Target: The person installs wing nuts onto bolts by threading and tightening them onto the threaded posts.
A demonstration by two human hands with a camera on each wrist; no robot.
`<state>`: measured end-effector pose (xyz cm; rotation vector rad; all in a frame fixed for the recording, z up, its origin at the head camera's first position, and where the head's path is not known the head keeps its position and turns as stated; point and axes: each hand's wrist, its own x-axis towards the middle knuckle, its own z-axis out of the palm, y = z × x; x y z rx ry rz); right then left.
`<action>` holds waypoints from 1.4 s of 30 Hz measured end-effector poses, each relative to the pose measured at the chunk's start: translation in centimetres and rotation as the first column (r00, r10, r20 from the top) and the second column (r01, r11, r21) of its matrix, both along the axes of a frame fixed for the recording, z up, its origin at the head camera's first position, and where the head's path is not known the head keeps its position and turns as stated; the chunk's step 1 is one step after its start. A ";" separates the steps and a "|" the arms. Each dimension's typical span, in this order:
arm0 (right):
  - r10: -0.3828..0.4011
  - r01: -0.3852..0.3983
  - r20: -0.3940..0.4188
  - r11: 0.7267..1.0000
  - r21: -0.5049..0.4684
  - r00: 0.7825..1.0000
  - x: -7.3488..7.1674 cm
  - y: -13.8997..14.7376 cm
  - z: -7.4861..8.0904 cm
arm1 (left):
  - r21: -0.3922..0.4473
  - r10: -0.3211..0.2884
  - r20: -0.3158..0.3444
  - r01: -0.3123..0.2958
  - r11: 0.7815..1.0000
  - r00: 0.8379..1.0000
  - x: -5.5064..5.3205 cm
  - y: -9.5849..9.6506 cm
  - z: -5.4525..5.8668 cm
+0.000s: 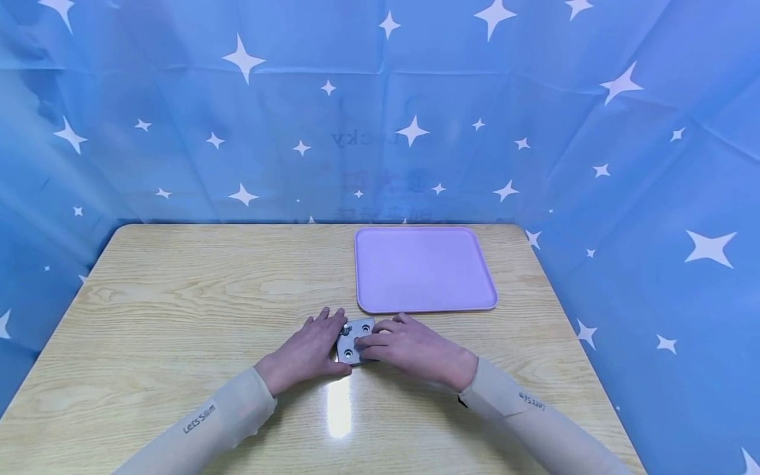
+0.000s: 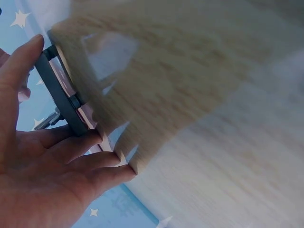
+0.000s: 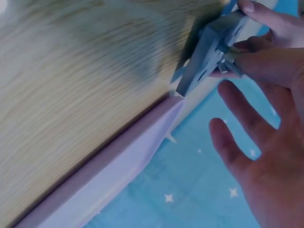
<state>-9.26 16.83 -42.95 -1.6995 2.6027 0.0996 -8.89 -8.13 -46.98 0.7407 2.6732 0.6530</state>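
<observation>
A small grey metal plate (image 1: 362, 326) with round holes lies between both hands in the head view. My left hand (image 1: 307, 348) grips its left side, thumb at the near corner and fingers at the far one; the left wrist view shows the plate (image 2: 59, 90) spanned between them. A short threaded screw (image 2: 47, 121) stands up from the plate near the left fingers. My right hand (image 1: 410, 346) bends over the plate's right half, a fingertip close over its middle. In the right wrist view its thumb and forefinger overlap the metal hardware (image 3: 223, 64); I cannot tell whether they pinch it.
A purple rectangular tray (image 1: 421, 311) lies just beyond the hands, toward the table's far right. The wood-grained table (image 1: 196, 297) ends at a blue curtain (image 1: 320, 171) with white stars, which also hangs along both sides.
</observation>
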 end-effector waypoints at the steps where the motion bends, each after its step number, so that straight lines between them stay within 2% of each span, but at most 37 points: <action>1: 0.001 -0.001 -0.004 1.000 0.004 1.000 0.0 0.0 0.0 | 0.003 0.002 0.003 -0.002 1.000 1.000 0.0 0.0 0.0; 4: 0.007 -0.007 -0.049 1.000 -0.005 0.999 0.0 0.0 -0.2 | 0.005 0.004 0.006 -0.004 1.000 1.000 0.0 0.0 0.0; 9: 0.017 -0.031 -0.154 0.995 -0.089 0.988 -0.2 -0.2 -0.9 | 0.005 0.005 0.007 -0.005 1.000 1.000 0.0 0.0 0.0; 14: -0.034 -0.002 -0.246 0.990 -0.142 0.969 0.0 -1.0 -1.9 | -0.003 0.006 0.009 -0.006 1.000 1.000 0.0 0.0 0.0; 17: -0.089 0.050 -0.235 0.985 -0.166 0.968 0.3 -1.5 -2.3 | -0.007 0.006 0.006 -0.006 1.000 1.000 0.0 0.1 0.0; 21: -0.160 0.125 -0.178 0.974 -0.191 0.971 0.6 -2.0 -2.4 | -0.006 0.005 0.005 -0.005 1.000 1.000 0.1 0.0 0.0; 25: -0.193 0.166 -0.120 0.964 -0.206 0.974 0.8 -1.7 -2.2 | 0.004 -0.002 -0.009 0.002 1.000 1.000 0.2 0.0 0.0; 27: -0.172 0.152 -0.085 0.968 -0.200 0.981 0.7 -1.3 -2.0 | 0.004 -0.005 -0.011 0.005 1.000 1.000 0.2 0.0 0.0; 30: -0.094 0.085 -0.051 0.984 -0.155 0.994 0.6 -0.7 -1.6 | 0.005 -0.005 -0.009 0.005 1.000 1.000 0.1 -0.1 0.0; 34: 0.000 -0.005 -0.085 0.998 -0.059 0.996 0.4 -0.1 -1.1 | 0.003 -0.003 -0.009 0.003 1.000 1.000 0.0 0.0 0.0; 37: 0.020 -0.024 -0.127 0.999 -0.027 0.992 0.2 0.1 -1.0 | 0.000 -0.001 -0.004 0.001 1.000 1.000 0.0 0.0 0.1; 42: 0.013 -0.024 -0.165 0.997 -0.071 0.986 0.0 0.1 -1.0 | 0.000 0.004 0.010 -0.004 1.000 1.000 0.0 0.0 0.1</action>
